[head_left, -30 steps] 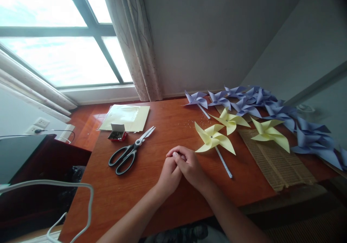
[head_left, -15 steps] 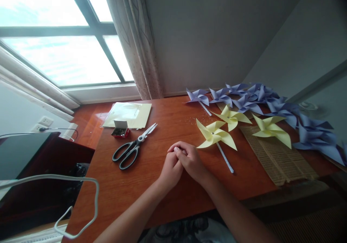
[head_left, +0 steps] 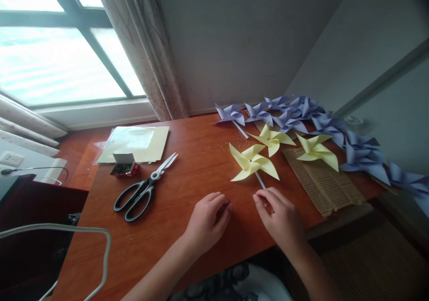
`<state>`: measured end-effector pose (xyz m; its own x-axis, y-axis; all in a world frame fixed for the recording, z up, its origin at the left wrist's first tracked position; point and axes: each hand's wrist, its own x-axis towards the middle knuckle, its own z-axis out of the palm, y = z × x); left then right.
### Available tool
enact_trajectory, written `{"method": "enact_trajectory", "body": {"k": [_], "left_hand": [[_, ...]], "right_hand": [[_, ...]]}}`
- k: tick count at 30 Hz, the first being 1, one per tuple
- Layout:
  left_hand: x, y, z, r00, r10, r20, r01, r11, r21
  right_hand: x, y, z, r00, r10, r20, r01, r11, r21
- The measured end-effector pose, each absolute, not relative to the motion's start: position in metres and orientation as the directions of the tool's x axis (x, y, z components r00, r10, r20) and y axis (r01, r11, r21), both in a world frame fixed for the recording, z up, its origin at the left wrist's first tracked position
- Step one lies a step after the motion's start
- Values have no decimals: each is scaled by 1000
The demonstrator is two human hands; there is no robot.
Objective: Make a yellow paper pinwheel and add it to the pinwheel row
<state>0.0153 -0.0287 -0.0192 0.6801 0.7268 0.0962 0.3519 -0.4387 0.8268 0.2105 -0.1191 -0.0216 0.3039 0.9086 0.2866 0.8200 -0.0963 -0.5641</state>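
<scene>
Left hand (head_left: pixel 206 218) rests loosely curled and empty on the worktop (head_left: pixel 187 167); right hand (head_left: pixel 279 216) covers the stick end of the nearest yellow pinwheel (head_left: pixel 252 161), grip unclear; scissors (head_left: pixel 142 190) lie well left.

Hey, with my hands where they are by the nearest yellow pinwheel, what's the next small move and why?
Probably close the right hand on the stick of the nearest yellow pinwheel. Its fingertips sit right at the stick's near end, whether touching is unclear, while the left hand rests curled on the table beside it, holding nothing visible. The scissors lie farther left.
</scene>
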Motion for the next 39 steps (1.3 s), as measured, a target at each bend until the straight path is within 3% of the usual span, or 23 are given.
{"method": "enact_trajectory", "body": {"k": [5, 11, 15, 19, 26, 32, 39], "left_hand": [[15, -28, -17, 707, 704, 69, 341, -424, 839], [15, -28, -18, 713, 700, 50, 350, -417, 839], [16, -30, -18, 717, 695, 54, 352, -427, 833], [17, -32, -18, 711, 702, 50, 355, -419, 836], [32, -32, -15, 670, 742, -7, 265, -230, 936], [44, -30, -19, 578, 810, -96, 23, 102, 995], [40, -26, -18, 520, 854, -25, 57, -5, 998]], "right_hand": [[239, -135, -34, 466, 857, 222, 849, -362, -386], [237, -124, -41, 473, 863, 176, 862, -412, -296], [232, -121, -41, 465, 862, 201, 852, -375, -366], [222, -121, -39, 450, 862, 231, 799, -274, -534], [187, -118, -31, 404, 889, 215, 537, -40, -843], [167, -110, -26, 358, 908, 215, 456, 30, -889], [180, -113, -16, 159, 956, 246, 585, 110, -803]]}}
